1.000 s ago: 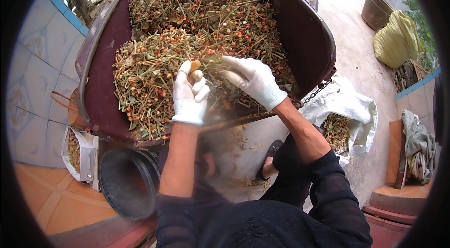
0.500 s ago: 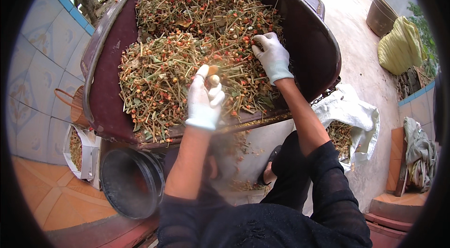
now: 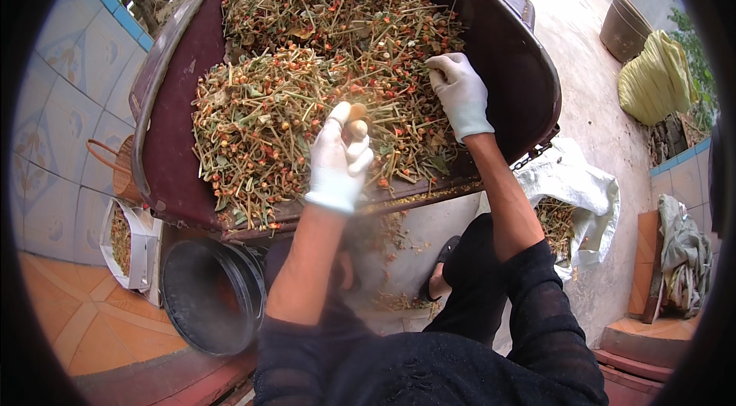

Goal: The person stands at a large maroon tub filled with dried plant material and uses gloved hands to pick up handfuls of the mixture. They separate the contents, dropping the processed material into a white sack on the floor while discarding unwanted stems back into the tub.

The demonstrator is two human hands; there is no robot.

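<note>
A dark maroon cart bed (image 3: 165, 122) is filled with a heap of green stems with small red and orange fruits (image 3: 307, 46). My left hand (image 3: 337, 161), in a white glove, is raised over the heap's near side and pinches a small tan round fruit (image 3: 357, 128) between thumb and fingers. In the same kind of glove, my right hand (image 3: 460, 92) reaches farther into the heap at the right, fingers curled down into the stems.
A black round bucket (image 3: 211, 295) stands below the cart's near edge. A white sack of plant scraps (image 3: 575, 191) lies open at right. A yellow-green sack (image 3: 655, 72) and a brown pot (image 3: 621, 23) stand at the far right. A tiled wall (image 3: 61, 84) runs along the left.
My right hand left the spot beside my left hand and reached up and right into the heap. My left hand stayed put, holding the tan fruit.
</note>
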